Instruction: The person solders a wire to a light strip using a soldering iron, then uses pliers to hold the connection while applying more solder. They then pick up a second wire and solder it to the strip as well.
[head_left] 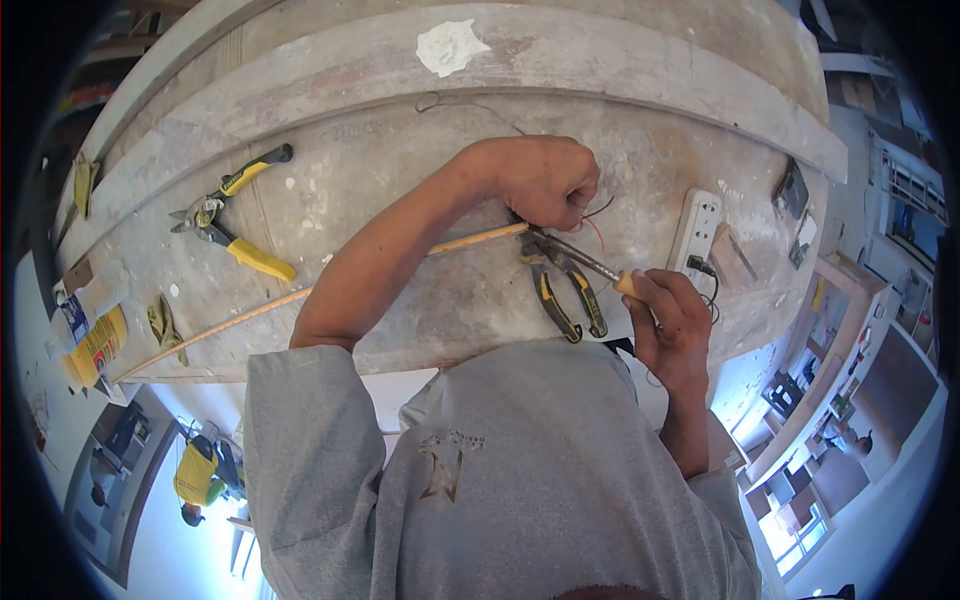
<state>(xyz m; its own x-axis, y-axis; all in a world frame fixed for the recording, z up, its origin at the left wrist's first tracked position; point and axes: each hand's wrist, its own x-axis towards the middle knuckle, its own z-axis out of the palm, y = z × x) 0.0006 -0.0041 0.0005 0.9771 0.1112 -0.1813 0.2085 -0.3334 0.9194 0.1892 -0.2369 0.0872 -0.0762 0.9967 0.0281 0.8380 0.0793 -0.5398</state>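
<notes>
Checking in on the feed. On the far left of the table (330, 150), yellow-handled snips (228, 215) lie untouched. A long tan cable (250, 315) runs across to the left hand (540, 180), which is balled in a tight fist right at the cable's end, with a red wire (596, 232) poking out. Black-and-yellow pliers (562, 290) lie just below. The right hand (672, 315) is clamped on a wooden-handled screwdriver (585, 263), tip in at the cable end. There's a power strip (696, 228) further right. I'd guess mid-job: the wires are out, and I can't see anything joined yet.

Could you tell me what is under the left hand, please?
Beneath the left hand, a wooden rod, pliers and thin wires emerge; what its grip encloses is covered.
</notes>
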